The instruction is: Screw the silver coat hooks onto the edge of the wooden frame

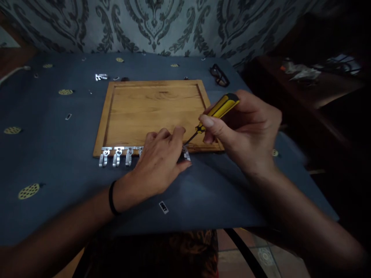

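A square wooden board [150,110] with a raised rim lies on a table under a dark blue cloth [58,162]. Several shiny metal hooks [116,154] hang along the board's near edge. My right hand [246,131] is closed on a yellow-and-black screwdriver [217,112], whose tip points down at a hook [186,154] near the board's near right corner. My left hand [160,160] rests on the near edge with its fingers curled over the hooks there, pressing next to the screwdriver tip. A black band circles my left wrist.
Black glasses [219,74] lie at the far right of the cloth. A loose metal hook [101,77] and small bits of hardware lie near the board's far left corner. A small dark tag [163,207] lies near the front edge. A dark wooden surface [304,88] stands to the right.
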Action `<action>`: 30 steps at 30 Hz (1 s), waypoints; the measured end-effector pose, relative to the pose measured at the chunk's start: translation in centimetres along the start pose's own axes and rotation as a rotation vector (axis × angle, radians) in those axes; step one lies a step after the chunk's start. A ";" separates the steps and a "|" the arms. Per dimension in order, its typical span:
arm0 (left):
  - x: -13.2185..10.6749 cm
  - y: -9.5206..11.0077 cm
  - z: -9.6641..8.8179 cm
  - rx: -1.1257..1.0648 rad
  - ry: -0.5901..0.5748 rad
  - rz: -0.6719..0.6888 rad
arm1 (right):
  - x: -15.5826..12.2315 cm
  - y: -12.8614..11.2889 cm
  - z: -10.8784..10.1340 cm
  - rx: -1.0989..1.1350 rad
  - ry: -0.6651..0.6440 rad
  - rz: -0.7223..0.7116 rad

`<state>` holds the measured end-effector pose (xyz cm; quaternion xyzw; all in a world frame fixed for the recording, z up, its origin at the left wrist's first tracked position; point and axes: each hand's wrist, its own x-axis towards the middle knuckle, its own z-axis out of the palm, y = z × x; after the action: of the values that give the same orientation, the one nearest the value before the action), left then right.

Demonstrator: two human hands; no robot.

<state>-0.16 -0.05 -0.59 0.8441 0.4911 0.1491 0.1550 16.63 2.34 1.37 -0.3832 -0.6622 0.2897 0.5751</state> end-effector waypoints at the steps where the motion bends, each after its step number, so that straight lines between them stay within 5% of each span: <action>1: 0.0 0.0 0.0 0.000 0.003 0.000 | 0.1 -0.3 0.2 -0.016 0.024 -0.015; 7: -0.1 -0.1 0.0 -0.027 0.006 0.002 | 0.9 -1.7 0.3 -0.108 0.348 -0.189; 14: -0.1 0.0 -0.1 -0.014 -0.005 -0.015 | -0.2 -0.2 0.3 -0.094 0.156 -0.103; 30: 0.0 0.1 -0.2 -0.011 -0.020 -0.016 | -1.0 0.5 0.1 -0.083 0.173 -0.022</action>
<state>-0.17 -0.07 -0.42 0.8408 0.4953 0.1423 0.1657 16.64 1.77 0.39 -0.4230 -0.6257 0.2215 0.6169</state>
